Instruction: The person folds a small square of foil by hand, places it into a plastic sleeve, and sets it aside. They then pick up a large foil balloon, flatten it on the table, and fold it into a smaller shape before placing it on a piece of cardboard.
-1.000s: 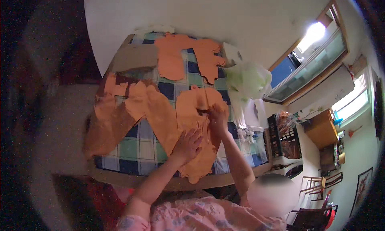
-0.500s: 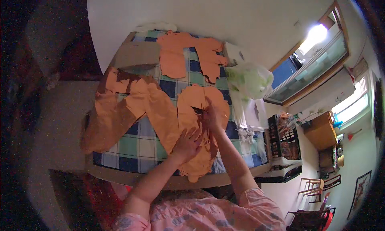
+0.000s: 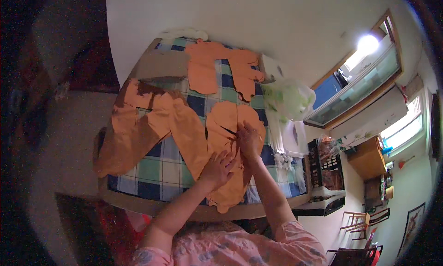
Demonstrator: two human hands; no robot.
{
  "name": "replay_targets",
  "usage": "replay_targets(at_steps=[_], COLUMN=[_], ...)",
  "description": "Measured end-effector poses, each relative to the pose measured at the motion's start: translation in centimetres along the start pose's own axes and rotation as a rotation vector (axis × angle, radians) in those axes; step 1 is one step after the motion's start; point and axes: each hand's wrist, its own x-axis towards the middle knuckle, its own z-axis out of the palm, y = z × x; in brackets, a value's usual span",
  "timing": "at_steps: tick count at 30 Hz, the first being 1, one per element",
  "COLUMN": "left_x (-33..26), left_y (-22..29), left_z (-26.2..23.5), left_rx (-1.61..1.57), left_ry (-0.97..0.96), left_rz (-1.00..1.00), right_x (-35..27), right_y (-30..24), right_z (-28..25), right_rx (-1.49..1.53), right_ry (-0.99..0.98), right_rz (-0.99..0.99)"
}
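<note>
On a plaid cloth lies a flat, floppy orange piece (image 3: 220,143) with a rounded far end and a dark slit in its middle. My left hand (image 3: 217,170) rests on the near half of this piece, fingers spread. My right hand (image 3: 249,139) lies on its right side by the slit, fingers stretched out. To the left is a larger orange piece (image 3: 180,123) with two long, leg-like parts and a crumpled top. Farther back, another orange piece (image 3: 203,72) is spread out. What material they are made of I cannot tell.
A blue, green and white plaid cloth (image 3: 138,176) covers the table. A cardboard flap (image 3: 164,65) stands at the back left. Clear plastic bags (image 3: 290,99) with something green sit at the right, beside a black crate (image 3: 325,169). Chairs (image 3: 357,222) stand farther right.
My right hand has flattened out over the piece's right side, and the slit looks longer and narrower. The left hand stays nearly in place. The whole view has shifted slightly.
</note>
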Motion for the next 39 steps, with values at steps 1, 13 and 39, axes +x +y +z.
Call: replay_targets(at_steps=[1,13,39], left_x=[0.0,-0.1,-0.5], left_y=[0.1,-0.1,-1.0], left_z=[0.0,0.4,1.3], left_rx=[-0.005,0.045,0.075], left_ry=[0.008,-0.044,-0.097], left_rz=[0.014,-0.028,-0.022], right_x=[-0.1,3.0,7.8], right_y=[0.5,-2.3,5.8], right_z=[0.6,-1.3,0.7], right_rx=[-0.231,-0.307,-0.234], right_ry=[0.134,-0.304,-0.020], right_rz=[-0.215,-0.231,0.454])
